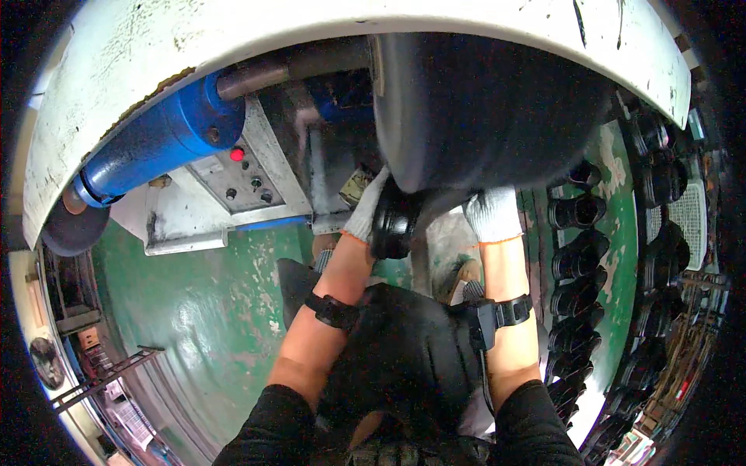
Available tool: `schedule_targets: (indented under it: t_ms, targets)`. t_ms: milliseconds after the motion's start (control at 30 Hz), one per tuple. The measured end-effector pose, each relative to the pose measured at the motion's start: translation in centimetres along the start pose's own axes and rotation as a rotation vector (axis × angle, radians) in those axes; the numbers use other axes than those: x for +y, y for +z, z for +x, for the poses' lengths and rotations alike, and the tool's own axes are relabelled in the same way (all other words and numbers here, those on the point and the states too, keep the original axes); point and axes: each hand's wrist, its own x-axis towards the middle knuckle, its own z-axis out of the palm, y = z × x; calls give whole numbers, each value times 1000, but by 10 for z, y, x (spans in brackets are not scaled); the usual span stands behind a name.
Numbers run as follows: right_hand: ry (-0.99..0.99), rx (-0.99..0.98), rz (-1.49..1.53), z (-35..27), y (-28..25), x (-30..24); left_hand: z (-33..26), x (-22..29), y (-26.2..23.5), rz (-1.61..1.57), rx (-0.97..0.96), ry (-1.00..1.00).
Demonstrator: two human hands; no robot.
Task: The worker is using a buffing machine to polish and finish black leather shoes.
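Observation:
A glossy black shoe point(395, 227) is held up under a large dark wheel point(497, 109), whose surface is smeared as if spinning. My left hand point(368, 211), in a white knit glove with an orange cuff, closes on the shoe's left end. On the other side, my right hand point(496, 216), gloved the same way, is closed at the shoe's far end, just beneath the wheel. The wheel's lower edge hides most of the right fingers and the upper part of the shoe. Whether the shoe touches the wheel cannot be made out.
A white machine hood point(373, 17) arches overhead. Left of the wheel are a blue cylinder point(167, 128) and a control panel point(241, 182) with a red button. Black shoes point(579, 248) stand in a row at my right, with more on a rack point(664, 233) beyond. The green floor point(194, 295) is worn.

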Motion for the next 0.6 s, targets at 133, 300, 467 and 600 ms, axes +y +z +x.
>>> schedule_targets:
  t_ms: [133,300,467,600]
  targets:
    - [-472,-150,-1290,-1,-30,-23,-1,-7,32,1192,-122,483]
    - [-505,-303,-1556,5,-54,-43,21,-36,-30,975,134,506]
    - [-823,-590,-2221,-4,-40,-49,14,-30,-45,1025,142,589]
    - [-213,-267,-1145,14,-114,-25,20,-20,-13,788,145,554]
